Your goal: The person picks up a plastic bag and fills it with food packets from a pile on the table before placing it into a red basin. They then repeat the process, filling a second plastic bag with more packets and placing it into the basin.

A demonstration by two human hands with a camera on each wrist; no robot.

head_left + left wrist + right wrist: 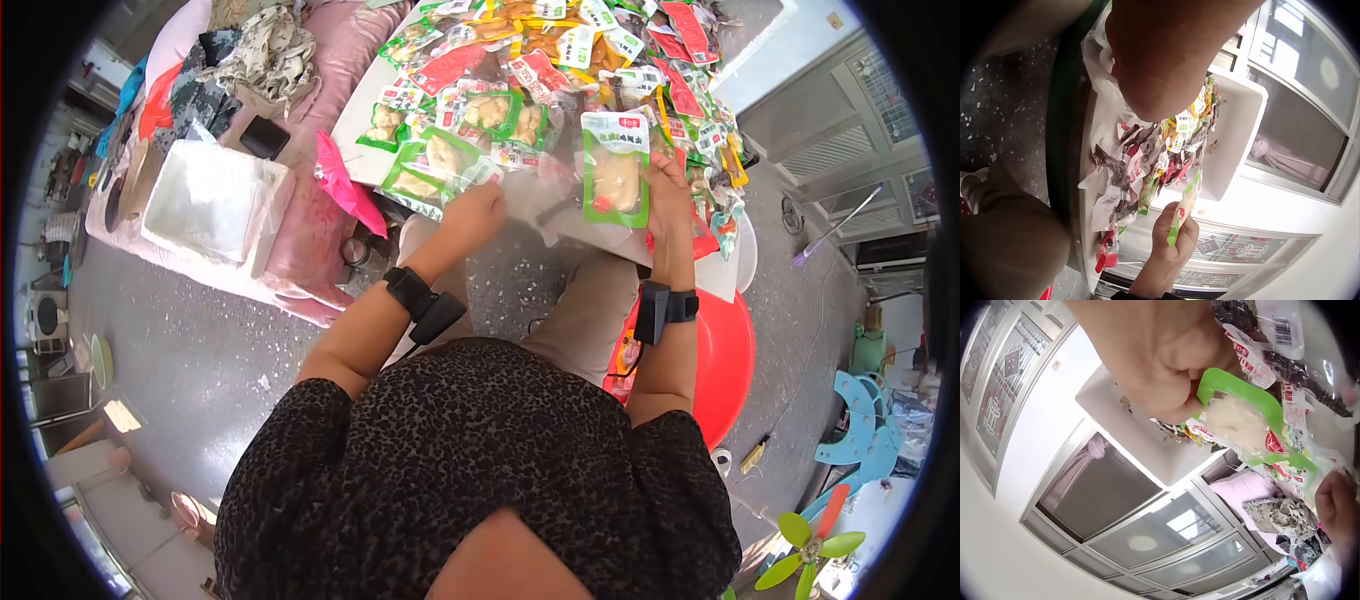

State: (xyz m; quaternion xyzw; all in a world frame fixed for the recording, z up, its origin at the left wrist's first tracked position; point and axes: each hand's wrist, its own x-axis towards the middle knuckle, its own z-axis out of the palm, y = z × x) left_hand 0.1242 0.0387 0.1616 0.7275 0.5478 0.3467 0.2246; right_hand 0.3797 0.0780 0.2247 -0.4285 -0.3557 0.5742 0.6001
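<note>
My right hand [668,190] grips a green-edged food packet [615,185] by its side, upright above the front of the table. Pale pieces show through its clear window, and a white label with red and green print is at the top. In the left wrist view the packet [1184,209] appears edge-on between thumb and fingers. My left hand [474,215] has curled fingers beside the clear end of another green-edged packet [430,168] at the table's front edge. I cannot tell whether the fingers pinch that end.
Several colourful food packets [560,50] heap over the white table [375,100]. A pink bed [335,50] with a white foam box [205,205] and a dark phone [264,138] stands at left. A pink bag [345,185] hangs between them. A red basin [725,360] is at right.
</note>
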